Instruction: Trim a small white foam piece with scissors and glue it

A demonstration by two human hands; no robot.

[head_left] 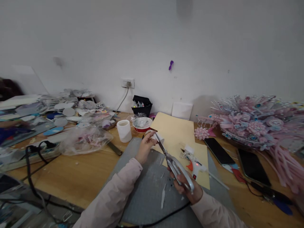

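Note:
My left hand is closed on a small white piece, holding it above the grey mat. My right hand grips the grey handles of a pair of scissors. The scissor blades point up and left and meet the white piece at their tip. Thin white offcuts lie on the mat below my hands. Both arms wear pale pink sleeves.
A glue gun lies on cream paper to the right. Two dark phones, a pink flower arrangement, a white cup, a red bowl, a plastic bag and black cables crowd the wooden table.

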